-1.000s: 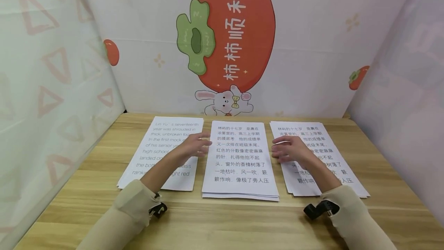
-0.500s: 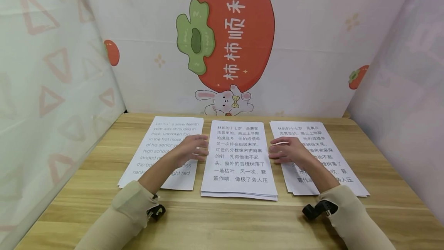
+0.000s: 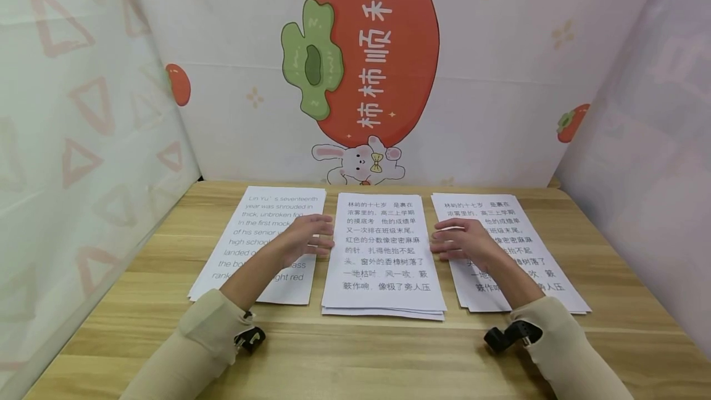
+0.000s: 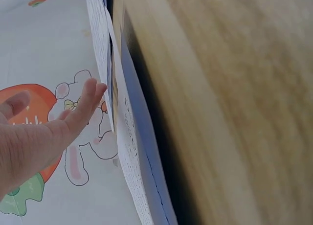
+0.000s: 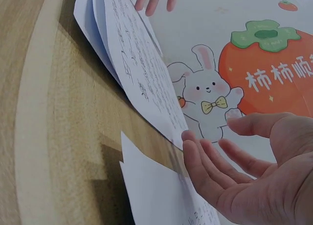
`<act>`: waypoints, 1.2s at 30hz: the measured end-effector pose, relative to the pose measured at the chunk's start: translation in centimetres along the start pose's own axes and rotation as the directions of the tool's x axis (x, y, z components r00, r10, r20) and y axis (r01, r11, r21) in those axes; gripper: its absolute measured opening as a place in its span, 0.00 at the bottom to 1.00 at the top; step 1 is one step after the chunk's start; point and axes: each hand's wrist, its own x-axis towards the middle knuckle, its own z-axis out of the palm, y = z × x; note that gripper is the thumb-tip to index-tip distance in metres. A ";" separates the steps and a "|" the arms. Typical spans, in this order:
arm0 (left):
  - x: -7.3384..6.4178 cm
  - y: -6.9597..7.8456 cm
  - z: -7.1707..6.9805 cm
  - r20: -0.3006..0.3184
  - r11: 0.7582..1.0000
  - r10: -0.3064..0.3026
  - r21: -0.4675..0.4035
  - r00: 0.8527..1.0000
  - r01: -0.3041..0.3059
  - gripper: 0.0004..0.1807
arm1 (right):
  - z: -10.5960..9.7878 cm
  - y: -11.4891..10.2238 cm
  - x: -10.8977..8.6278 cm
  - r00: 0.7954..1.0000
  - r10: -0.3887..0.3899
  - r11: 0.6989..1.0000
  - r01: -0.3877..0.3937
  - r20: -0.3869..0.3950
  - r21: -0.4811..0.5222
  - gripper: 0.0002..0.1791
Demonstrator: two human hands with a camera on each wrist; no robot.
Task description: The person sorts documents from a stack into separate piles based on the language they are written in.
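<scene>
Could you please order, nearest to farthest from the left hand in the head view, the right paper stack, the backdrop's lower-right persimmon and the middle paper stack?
1. Middle paper stack, just right of the left hand.
2. Right paper stack, farther right.
3. Lower-right persimmon, farthest right, on the backdrop.

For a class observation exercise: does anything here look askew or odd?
The middle stack isn't squared: lower sheets peek out at its near edge. The left stack and right stack look slightly uneven too. On the backdrop, the printed rabbit and lettering lie sideways.
</scene>
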 end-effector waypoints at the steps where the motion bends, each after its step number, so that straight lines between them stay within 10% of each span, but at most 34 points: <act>1: 0.0 0.0 0.0 0.002 1.000 -0.002 0.000 1.000 0.002 0.28 | 0.0 0.0 0.0 1.000 0.000 1.000 0.000 -0.003 -0.005 0.26; 36: 0.2 -0.1 -0.3 0.009 1.000 -0.024 0.004 1.000 0.024 0.28 | 0.6 -0.3 -0.3 0.999 0.036 0.999 -0.035 -0.037 0.030 0.28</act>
